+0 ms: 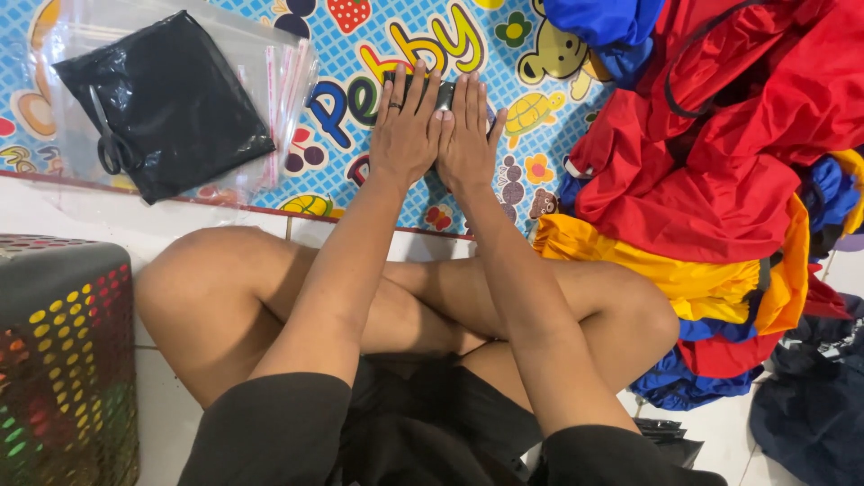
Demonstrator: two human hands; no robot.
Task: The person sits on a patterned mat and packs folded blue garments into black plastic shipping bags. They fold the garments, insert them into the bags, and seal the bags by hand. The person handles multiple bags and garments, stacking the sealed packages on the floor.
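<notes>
My left hand (pixel 407 126) and my right hand (pixel 468 135) lie flat, side by side, palms down on a small dark folded item (pixel 443 93) that rests on the colourful play mat (pixel 504 54). Only a strip of the dark item shows past my fingertips; the rest is hidden under my hands. A ring sits on a finger of my left hand. I sit cross-legged, knees at the mat's near edge.
A black folded item with scissors (pixel 110 144) on it lies on clear plastic bags (pixel 286 81) at the mat's left. A heap of red, yellow and blue garments (pixel 720 162) fills the right. A dark perforated basket (pixel 63 360) stands at my left knee.
</notes>
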